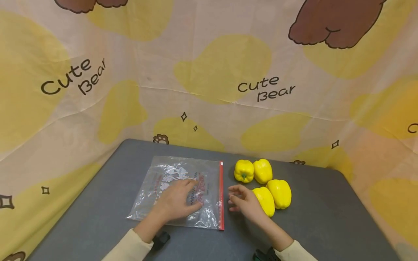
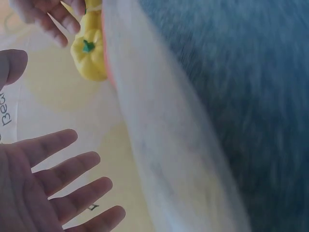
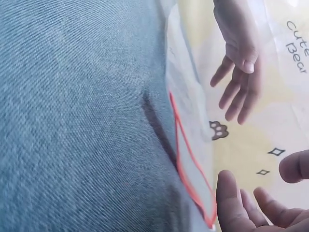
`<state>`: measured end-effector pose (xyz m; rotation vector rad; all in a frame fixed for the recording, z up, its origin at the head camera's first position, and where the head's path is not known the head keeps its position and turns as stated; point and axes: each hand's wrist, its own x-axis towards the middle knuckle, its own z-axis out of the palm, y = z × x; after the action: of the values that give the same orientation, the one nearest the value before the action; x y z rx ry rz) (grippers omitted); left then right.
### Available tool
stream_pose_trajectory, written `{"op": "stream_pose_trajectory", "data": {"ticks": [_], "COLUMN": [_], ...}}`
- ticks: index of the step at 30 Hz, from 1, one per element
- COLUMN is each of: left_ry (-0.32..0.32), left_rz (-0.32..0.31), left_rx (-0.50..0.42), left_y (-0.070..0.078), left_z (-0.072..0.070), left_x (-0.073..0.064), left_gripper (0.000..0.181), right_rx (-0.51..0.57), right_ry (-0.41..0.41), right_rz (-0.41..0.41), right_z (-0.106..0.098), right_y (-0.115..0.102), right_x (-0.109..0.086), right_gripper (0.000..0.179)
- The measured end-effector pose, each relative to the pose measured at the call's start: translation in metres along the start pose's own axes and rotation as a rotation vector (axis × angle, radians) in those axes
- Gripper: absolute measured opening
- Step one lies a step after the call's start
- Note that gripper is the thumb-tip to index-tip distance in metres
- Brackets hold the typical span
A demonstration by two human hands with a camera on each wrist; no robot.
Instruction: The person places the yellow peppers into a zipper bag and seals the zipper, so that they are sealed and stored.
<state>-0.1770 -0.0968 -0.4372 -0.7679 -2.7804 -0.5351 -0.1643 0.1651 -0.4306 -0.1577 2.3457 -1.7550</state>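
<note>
A clear zip bag (image 1: 147,197) with printed pictures and a red strip (image 1: 221,203) lies flat on the table, its red side to the right. Above the bag hovers my left hand (image 1: 176,199), fingers spread and holding nothing. My right hand (image 1: 246,203) is just right of the red strip, fingers loosely bent, with nothing in it. In the right wrist view the red-edged mouth (image 3: 179,145) of the bag gapes, and the right fingertips (image 3: 227,186) are close beside its end. Behind the right hand sits a yellow bell pepper (image 1: 265,201), partly hidden by it.
More yellow bell peppers stand together: one (image 1: 244,171) with its green stem showing, one (image 1: 263,171) behind, one (image 1: 279,194) to the right. The dark grey table (image 1: 107,192) meets a printed cloth backdrop (image 1: 209,108) at the back and sides.
</note>
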Motion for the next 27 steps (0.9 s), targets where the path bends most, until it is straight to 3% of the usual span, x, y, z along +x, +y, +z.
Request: {"op": "stream_pose_trajectory", "data": {"ticks": [14, 27], "left_ry": [-0.099, -0.201], "left_rz": [0.010, 0.001], "left_rx": [-0.063, -0.046], "left_y": [0.010, 0.017], "left_z": [0.021, 0.025], "left_x": [0.010, 0.013], "left_gripper": [0.080, 0.085], "right_rx": [0.080, 0.126], "right_ry": [-0.070, -0.103], "right_rz": [0.079, 0.094], "right_z": [0.007, 0.008], "right_y": [0.009, 0.016], "right_x": [0.011, 0.015], "right_gripper": [0.040, 0.043]}}
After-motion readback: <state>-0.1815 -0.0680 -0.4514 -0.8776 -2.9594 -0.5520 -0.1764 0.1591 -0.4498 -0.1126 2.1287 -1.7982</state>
